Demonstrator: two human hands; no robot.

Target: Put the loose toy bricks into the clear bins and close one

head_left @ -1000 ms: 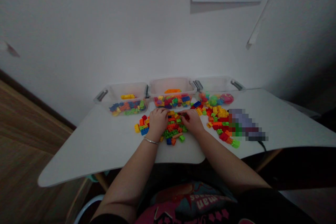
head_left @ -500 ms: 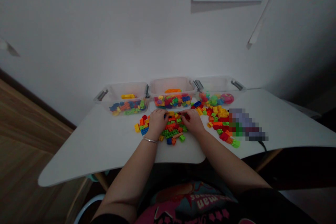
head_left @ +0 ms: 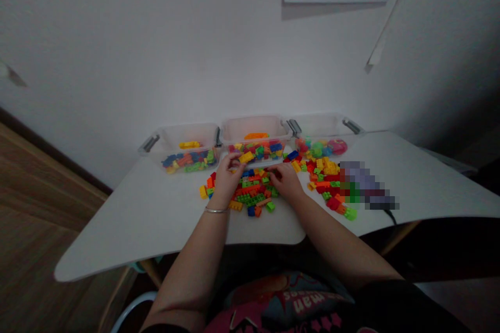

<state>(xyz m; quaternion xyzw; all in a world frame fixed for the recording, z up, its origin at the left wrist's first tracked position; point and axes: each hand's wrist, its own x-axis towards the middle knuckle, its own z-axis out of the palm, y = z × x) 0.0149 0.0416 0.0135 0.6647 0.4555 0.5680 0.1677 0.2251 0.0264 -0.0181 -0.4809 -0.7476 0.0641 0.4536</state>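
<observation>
My left hand [head_left: 227, 179], wearing a thin bangle, pinches a yellow toy building brick [head_left: 246, 157] between thumb and fingers, raised in front of the middle bin. Under and between my hands spreads a loose pile of colourful building bricks [head_left: 252, 199], with green, orange, red, blue and yellow ones. My right hand [head_left: 288, 179] rests at the pile's right side, its fingers curled in toward the bricks. Whatever lies between its fingertips is too small and dark to make out.
Three clear bins stand along the wall: a left bin [head_left: 187, 132], a middle bin [head_left: 253, 124] and a right bin [head_left: 322, 125], all holding toy pieces. More bricks [head_left: 326, 174] lie at the right of the white table [head_left: 117, 229], beside a blurred-out object [head_left: 365, 184] with a cord.
My left hand has come up and slightly left out of the pile, now with a yellow brick in its fingers. My right hand has hardly moved.
</observation>
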